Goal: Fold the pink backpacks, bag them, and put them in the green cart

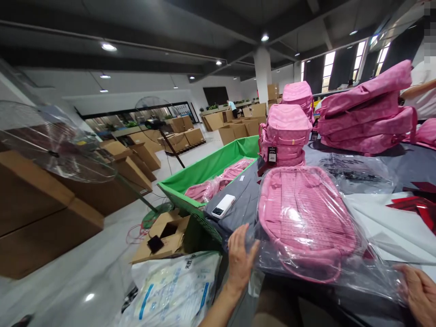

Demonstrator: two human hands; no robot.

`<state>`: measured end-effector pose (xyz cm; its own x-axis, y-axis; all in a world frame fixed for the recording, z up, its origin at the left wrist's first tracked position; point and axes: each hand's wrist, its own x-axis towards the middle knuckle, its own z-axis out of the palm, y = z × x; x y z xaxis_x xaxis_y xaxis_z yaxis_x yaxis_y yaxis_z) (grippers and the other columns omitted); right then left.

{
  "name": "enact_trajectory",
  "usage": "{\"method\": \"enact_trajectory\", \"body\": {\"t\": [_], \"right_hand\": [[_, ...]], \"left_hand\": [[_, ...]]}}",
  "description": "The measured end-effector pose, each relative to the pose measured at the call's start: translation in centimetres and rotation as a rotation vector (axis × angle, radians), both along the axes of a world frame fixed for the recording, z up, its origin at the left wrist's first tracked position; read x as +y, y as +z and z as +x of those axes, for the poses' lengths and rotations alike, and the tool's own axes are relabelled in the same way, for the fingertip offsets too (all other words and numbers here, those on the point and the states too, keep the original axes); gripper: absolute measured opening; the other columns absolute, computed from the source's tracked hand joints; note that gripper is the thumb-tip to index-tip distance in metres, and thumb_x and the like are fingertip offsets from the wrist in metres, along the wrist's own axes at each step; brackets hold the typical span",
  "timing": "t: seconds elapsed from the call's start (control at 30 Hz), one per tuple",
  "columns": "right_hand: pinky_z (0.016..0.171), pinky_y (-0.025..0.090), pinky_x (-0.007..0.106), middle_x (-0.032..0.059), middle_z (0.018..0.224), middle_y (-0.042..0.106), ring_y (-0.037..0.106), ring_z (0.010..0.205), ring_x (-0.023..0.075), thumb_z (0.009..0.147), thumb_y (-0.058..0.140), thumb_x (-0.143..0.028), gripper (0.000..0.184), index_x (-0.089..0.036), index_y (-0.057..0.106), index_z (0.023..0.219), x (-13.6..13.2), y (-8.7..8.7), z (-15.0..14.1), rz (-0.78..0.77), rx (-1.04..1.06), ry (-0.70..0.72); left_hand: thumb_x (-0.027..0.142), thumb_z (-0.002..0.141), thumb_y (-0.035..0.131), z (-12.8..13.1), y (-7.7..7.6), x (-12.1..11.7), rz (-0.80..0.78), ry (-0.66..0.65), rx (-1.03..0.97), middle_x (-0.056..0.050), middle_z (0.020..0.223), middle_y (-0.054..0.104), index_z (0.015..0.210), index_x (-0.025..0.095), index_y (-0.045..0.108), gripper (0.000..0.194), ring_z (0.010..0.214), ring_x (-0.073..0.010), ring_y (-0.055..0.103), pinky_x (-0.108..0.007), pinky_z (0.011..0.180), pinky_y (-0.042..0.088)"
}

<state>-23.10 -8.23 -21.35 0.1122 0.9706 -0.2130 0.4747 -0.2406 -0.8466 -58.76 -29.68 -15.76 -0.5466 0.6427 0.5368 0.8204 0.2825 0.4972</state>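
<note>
A pink backpack (299, 213) lies flat on the grey-covered table inside a clear plastic bag (361, 281), its open-looking end towards me. At the bag's left edge is my left hand (238, 259), fingers stretched and thumb apart, close to or touching the plastic. My right hand (418, 290), partly cut off by the frame edge, pinches the bag's near right corner. Behind the bagged backpack stands a stack of pink backpacks (286, 131) with a black-and-white hang tag (272, 155).
More pink backpacks (364, 113) are piled back right, beside another person's arm (418, 90). A white power bank-like device (223, 206) lies near a green bin (207, 159) of bagged pink goods. Left are a fan (52, 152), cartons (44, 218) and a white sack (173, 290).
</note>
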Motion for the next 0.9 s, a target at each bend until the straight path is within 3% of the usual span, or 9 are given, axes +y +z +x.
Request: {"method": "enact_trajectory", "body": {"t": [0.1, 0.2, 0.37, 0.5, 0.67, 0.77, 0.9], "right_hand": [[0.071, 0.053, 0.035, 0.0034, 0.071, 0.065, 0.063, 0.072, 0.0265, 0.061, 0.047, -0.060, 0.039, -0.030, 0.060, 0.082, -0.5, 2.1, -0.2, -0.057, -0.024, 0.003], [0.069, 0.050, 0.036, 0.0044, 0.073, 0.066, 0.061, 0.073, 0.0266, 0.060, 0.046, -0.061, 0.040, -0.029, 0.059, 0.080, -0.8, 3.0, -0.3, -0.018, -0.004, 0.023], [0.063, 0.046, 0.035, 0.0026, 0.068, 0.065, 0.058, 0.064, 0.0238, 0.062, 0.049, -0.062, 0.036, -0.029, 0.054, 0.074, -0.8, 2.1, -0.1, 0.095, 0.071, 0.046], [0.057, 0.045, 0.034, 0.0007, 0.061, 0.062, 0.057, 0.057, 0.0220, 0.063, 0.049, -0.065, 0.040, -0.028, 0.057, 0.076, -0.8, 1.3, 0.0, 0.091, 0.130, 0.016], [0.056, 0.046, 0.033, 0.0000, 0.060, 0.060, 0.058, 0.057, 0.0209, 0.063, 0.049, -0.066, 0.042, -0.028, 0.058, 0.078, -0.9, 1.2, 0.0, 0.070, 0.145, 0.013], [0.055, 0.046, 0.034, 0.0003, 0.060, 0.060, 0.056, 0.055, 0.0205, 0.064, 0.050, -0.065, 0.041, -0.028, 0.058, 0.079, -0.6, 0.7, 0.3, 0.073, 0.160, 0.011], [0.051, 0.045, 0.034, 0.0013, 0.058, 0.059, 0.055, 0.052, 0.0209, 0.071, 0.045, -0.069, 0.046, -0.027, 0.060, 0.080, 0.5, -0.8, 0.8, 0.143, 0.127, 0.040]], "left_hand": [[0.059, 0.090, 0.066, 4.3, 0.9, 2.7, -0.075, -0.317, 0.425, -0.013, 0.141, 0.063, 0.138, 0.021, 0.055, 0.062, 0.141, -0.0326, 0.048, -0.055, 0.121, 0.027], [0.064, 0.078, 0.077, 6.8, 1.7, 5.5, -0.181, -0.548, 0.426, -0.013, 0.137, 0.064, 0.121, 0.020, 0.059, 0.064, 0.141, -0.0342, 0.045, -0.054, 0.121, 0.027], [0.051, 0.078, 0.083, 6.6, 3.0, 6.2, -0.350, -0.497, 0.292, -0.011, 0.115, 0.066, 0.106, 0.019, 0.058, 0.050, 0.112, -0.0316, 0.059, -0.050, 0.097, 0.046], [0.049, 0.076, 0.085, 6.4, 3.2, 4.4, -0.426, -0.401, 0.341, -0.011, 0.112, 0.063, 0.104, 0.017, 0.060, 0.049, 0.103, -0.0314, 0.057, -0.052, 0.093, 0.044], [0.032, 0.089, 0.076, 6.3, 3.3, 3.4, -0.302, -0.474, 0.165, -0.003, 0.104, 0.065, 0.090, 0.020, 0.063, 0.018, 0.101, -0.0220, 0.056, -0.042, 0.094, 0.039], [0.025, 0.095, 0.069, 5.7, 3.8, 4.4, -0.245, -0.521, 0.192, -0.002, 0.103, 0.068, 0.089, 0.021, 0.065, 0.009, 0.102, -0.0202, 0.056, -0.043, 0.098, 0.034], [0.024, 0.098, 0.064, 4.5, 3.6, 7.1, -0.313, -0.585, 0.215, -0.003, 0.098, 0.071, 0.084, 0.020, 0.067, 0.015, 0.098, -0.0206, 0.057, -0.042, 0.094, 0.037]]}}
